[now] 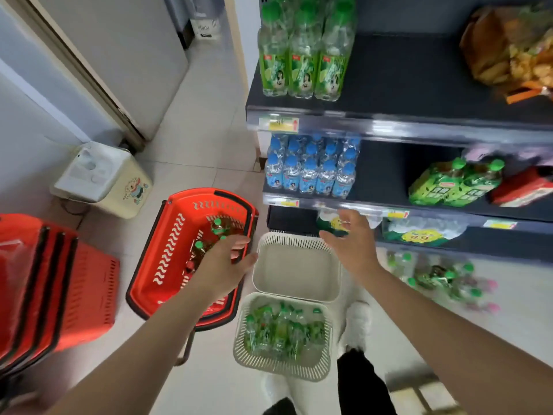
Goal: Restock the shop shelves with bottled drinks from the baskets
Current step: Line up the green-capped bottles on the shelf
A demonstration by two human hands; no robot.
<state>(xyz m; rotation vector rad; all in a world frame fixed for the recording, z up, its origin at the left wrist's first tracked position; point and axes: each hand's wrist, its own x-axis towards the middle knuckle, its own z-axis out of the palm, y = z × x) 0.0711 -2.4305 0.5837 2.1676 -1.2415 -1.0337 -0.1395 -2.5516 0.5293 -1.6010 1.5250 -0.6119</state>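
A red shopping basket (167,250) on the floor holds several dark green-capped bottles (217,227). My left hand (224,259) reaches over its right side with relaxed fingers and holds nothing. My right hand (353,241) hovers open over an empty cream basket (296,265), just below the shelf edge. A nearer cream basket (248,354) is full of green bottles (281,327). The dark shelf unit (419,85) carries green-capped bottles (302,55) on the upper level and blue-capped bottles (311,172) below.
A stack of red baskets (54,283) stands at the far left. A cream appliance (101,178) sits by the wall. Green drink packs (452,184), snack bags (514,46) and low bottles (437,274) fill the shelves at right. My white shoe (357,322) is beside the cream baskets.
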